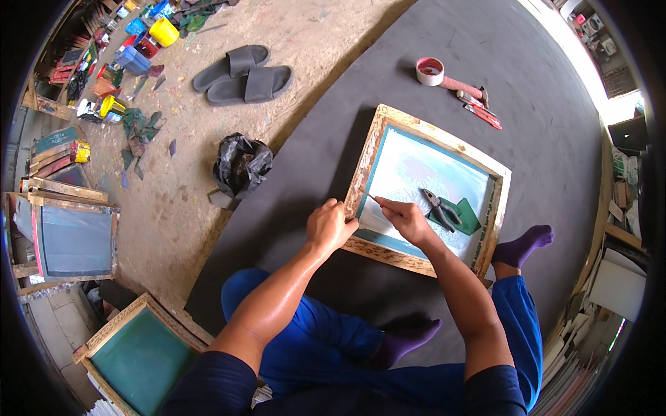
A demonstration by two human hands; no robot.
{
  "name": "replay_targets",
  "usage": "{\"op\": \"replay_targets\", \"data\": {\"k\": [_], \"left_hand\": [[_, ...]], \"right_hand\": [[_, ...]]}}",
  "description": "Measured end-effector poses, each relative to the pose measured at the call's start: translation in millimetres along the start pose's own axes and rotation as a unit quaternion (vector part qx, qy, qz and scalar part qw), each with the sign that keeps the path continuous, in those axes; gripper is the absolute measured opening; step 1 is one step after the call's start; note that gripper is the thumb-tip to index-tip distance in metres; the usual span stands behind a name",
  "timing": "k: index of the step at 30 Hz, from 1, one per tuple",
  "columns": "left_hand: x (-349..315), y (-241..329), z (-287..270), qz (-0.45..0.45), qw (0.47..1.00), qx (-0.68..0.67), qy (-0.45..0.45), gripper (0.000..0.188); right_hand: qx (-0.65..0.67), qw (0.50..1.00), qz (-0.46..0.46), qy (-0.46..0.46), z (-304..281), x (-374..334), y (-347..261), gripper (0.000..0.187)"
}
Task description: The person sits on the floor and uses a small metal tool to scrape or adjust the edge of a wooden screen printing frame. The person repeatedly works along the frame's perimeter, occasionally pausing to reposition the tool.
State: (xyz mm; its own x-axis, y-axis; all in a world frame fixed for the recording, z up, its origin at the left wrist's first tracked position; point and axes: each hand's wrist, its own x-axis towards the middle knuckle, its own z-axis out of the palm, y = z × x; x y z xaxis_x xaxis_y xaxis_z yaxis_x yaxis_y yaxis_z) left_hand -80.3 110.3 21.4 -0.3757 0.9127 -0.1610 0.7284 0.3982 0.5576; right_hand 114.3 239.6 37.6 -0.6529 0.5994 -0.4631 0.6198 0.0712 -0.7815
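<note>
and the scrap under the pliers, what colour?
Green; the scrap shows best in the head view.

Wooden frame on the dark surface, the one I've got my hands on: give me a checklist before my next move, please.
1. Left hand on the wooden frame, at its near-left corner: ok.
2. Slim tool gripped in the right hand: ok.
3. Tool tip touching the wood: cannot tell; too small.
4. Pale panel free of loose items: not ok; pliers and a green piece lie over it.
5. Hammer and tape roll off the frame: ok; both lie beyond its far side.
</note>
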Motion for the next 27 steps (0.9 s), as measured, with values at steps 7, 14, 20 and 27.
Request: {"op": "replay_targets", "data": {"k": [7, 14, 20, 27], "left_hand": [[1.3, 5.4, -10.0, 0.013, 1.0, -0.014, -0.02, 0.028], [1.2, 2.5, -3.4, 0.001, 1.0, -0.002, -0.028, 0.028], [0.4, 8.3, -6.0, -0.028, 0.999, 0.002, -0.041, 0.034], [-0.3, 10.9, -9.0, -0.042, 0.998, -0.008, -0.05, 0.035]], "right_hand": [[-0.003, 0.995, -0.098, 0.032, 9.4, 16.5, 3.8, 0.034], [-0.124, 0.986, -0.071, 0.086, 5.7, -13.8, -6.9, 0.033], [-0.166, 0.98, -0.047, 0.101, 7.8, -26.8, -14.3, 0.034], [-0.166, 0.979, -0.05, 0.105, 13.7, -28.7, -12.8, 0.035]]}}
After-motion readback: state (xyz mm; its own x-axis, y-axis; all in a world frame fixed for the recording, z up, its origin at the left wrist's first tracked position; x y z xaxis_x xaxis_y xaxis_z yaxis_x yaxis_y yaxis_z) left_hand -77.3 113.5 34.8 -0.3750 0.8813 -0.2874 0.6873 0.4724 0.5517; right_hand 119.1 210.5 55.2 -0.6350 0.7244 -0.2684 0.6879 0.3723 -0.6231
